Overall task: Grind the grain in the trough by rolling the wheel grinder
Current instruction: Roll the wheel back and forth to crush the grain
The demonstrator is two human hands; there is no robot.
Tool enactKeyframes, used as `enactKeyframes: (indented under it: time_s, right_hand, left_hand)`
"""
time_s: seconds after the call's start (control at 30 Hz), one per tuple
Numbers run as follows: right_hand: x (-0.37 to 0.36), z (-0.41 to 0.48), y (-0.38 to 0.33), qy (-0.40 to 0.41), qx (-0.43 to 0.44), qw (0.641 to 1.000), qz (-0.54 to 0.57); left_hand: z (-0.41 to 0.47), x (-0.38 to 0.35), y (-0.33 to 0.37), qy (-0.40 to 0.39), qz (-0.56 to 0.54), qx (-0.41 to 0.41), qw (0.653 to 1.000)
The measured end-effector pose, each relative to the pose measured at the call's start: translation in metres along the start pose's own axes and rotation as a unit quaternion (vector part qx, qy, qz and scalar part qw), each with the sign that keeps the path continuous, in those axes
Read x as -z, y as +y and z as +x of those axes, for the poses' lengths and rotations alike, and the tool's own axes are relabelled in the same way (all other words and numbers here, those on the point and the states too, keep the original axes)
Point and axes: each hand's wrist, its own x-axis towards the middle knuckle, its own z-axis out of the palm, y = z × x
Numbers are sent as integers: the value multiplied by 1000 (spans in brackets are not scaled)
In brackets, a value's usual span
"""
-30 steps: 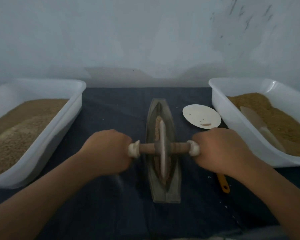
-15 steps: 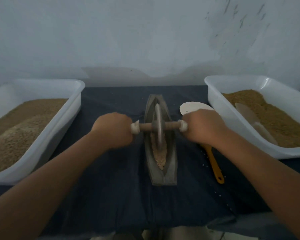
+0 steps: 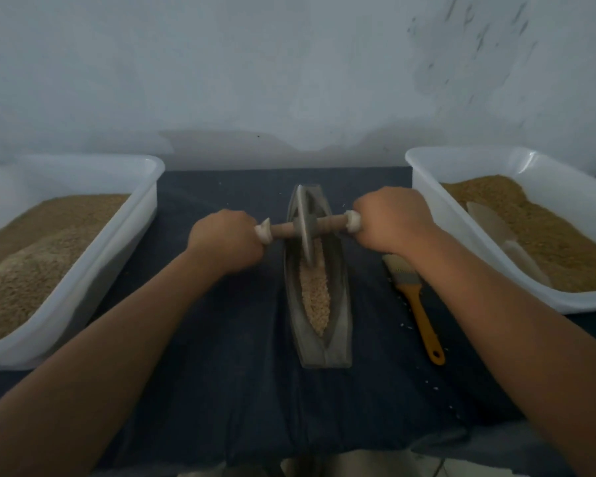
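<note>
Now left grip, right grip clamp wheel grinder — brush, tubs beside trough.

Dim, flat light; soft wide-angle blur.

a table draped in dark blue cloth carries 2 white plastic tubs, the left tub and the right tub at its side edges. between them the grey boat-shaped trough lies lengthwise, a yellow-handled brush lies to its right, and a few pale stray grains dot the cloth near the brush.
</note>
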Motion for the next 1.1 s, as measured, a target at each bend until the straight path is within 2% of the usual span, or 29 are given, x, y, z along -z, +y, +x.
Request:
enactKeyframes:
  time_s: [0.1,0.17,0.27,0.33,0.43,0.53,0.67,0.77,0.83,0.93,1.1]
  right_hand:
    - [3,-41,8,-83,20,994,74]
    - [5,-75,13,-124,20,984,125]
    - [-4,-92,15,-124,13,983,135]
    - [-10,-72,11,-86,4,990,116]
    - [-18,-23,10,-16,-23,997,75]
    - [-19,5,13,-12,-42,998,55]
    - [-16,-28,9,-8,-4,999,52]
    - [0,-76,6,31,72,995,55]
    - [8,-88,4,11,92,994,55]
    - [4,-63,1,-13,44,999,28]
    - [-9,2,8,-7,-30,999,19]
  left_hand:
    - [-34,-7,-9,49,45,-50,997]
    - [-58,-6,-10,111,93,-100,984]
    - [-70,0,-7,170,120,-112,972]
    - [-54,-2,-8,149,108,-107,977]
    - [-2,7,1,66,43,-42,996]
    - [24,13,8,55,45,-15,997]
    - [-20,7,-1,10,34,-36,999]
    - [-82,-1,-16,27,11,-69,997]
    - [-104,-4,-19,36,0,-75,997]
    - [-83,-6,-12,34,13,-46,998]
    - [6,7,7,49,53,0,997]
